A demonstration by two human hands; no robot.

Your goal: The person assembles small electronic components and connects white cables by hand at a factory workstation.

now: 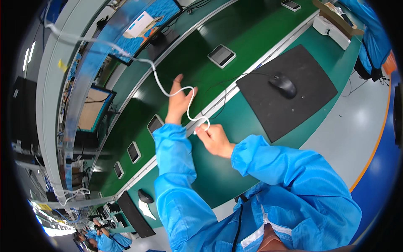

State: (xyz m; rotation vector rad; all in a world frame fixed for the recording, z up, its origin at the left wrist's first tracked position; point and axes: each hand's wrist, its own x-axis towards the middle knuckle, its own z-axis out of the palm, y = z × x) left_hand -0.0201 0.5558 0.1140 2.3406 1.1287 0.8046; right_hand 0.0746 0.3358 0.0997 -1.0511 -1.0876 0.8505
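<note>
Head view showed a thin white cable (174, 93) hanging from above and looping between both hands over the green desk (235, 38). The left hand (179, 101) was spread wide, its grip loose, the cable draped across its palm. The right hand (214, 136) pinched the cable's lower loop between thumb and fingers. It looked light, limp and a little slick, best held near the loop's end. A black mouse (283, 85) lay well apart on its mat (310, 96).
</note>
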